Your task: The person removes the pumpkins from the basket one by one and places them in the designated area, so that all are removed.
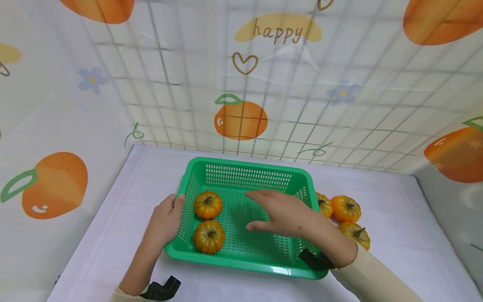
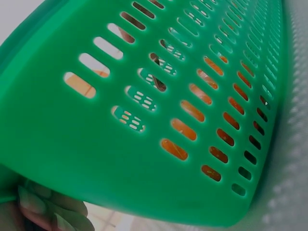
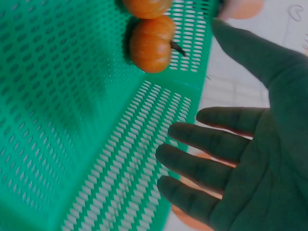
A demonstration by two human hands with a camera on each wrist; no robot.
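Observation:
A green plastic basket (image 1: 245, 262) with slotted walls stands on the white table. Inside it, along the left side, sit two small orange pumpkins, a rear pumpkin (image 1: 208, 205) and a front pumpkin (image 1: 209, 236). My left hand (image 1: 166, 220) grips the basket's left rim, thumb on top; in the left wrist view its curled fingers (image 2: 53, 211) show under the rim. Over the basket's middle hovers my right hand (image 1: 281, 214), fingers extended and thumb apart, holding nothing. The right wrist view shows its spread fingers (image 3: 202, 159) and bare palm, apart from the pumpkins.
Right of the basket, several more pumpkins lie on the table, among them a rear one (image 1: 346, 209) and a nearer one (image 1: 355, 235); another (image 1: 324, 204) is partly hidden behind the rim. A wire grid (image 1: 294, 105) under printed cloth rises behind the table.

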